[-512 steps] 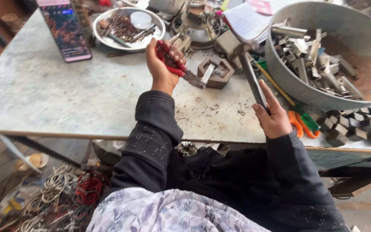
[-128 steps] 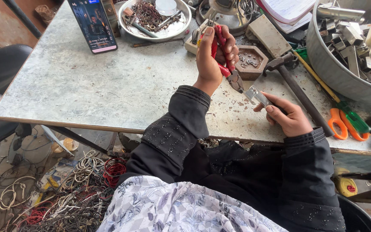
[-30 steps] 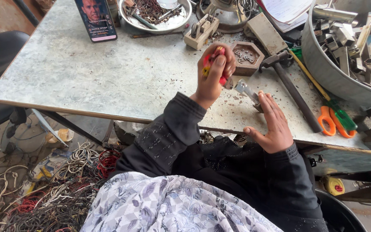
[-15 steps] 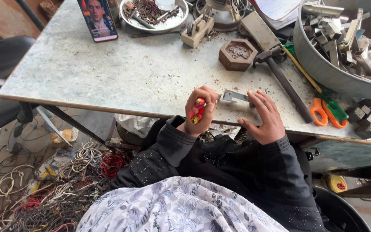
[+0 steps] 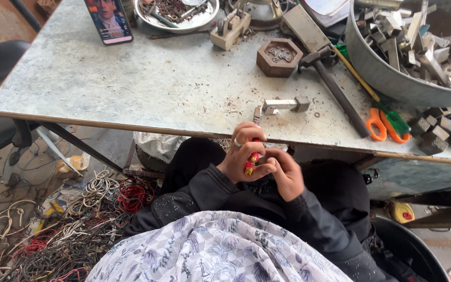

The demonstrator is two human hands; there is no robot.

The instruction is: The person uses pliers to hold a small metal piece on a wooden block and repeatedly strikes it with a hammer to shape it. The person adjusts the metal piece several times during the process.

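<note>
Both hands (image 5: 262,162) grip red-handled pliers (image 5: 250,163).

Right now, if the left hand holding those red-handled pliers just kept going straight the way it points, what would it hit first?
Probably the small metal bracket lying near the table edge. The left hand points the pliers up toward it from the lap, though depth is unclear and the table's front edge may come first.

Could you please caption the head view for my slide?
Both hands, left hand and right hand, grip red-handled pliers below the table edge.
</note>
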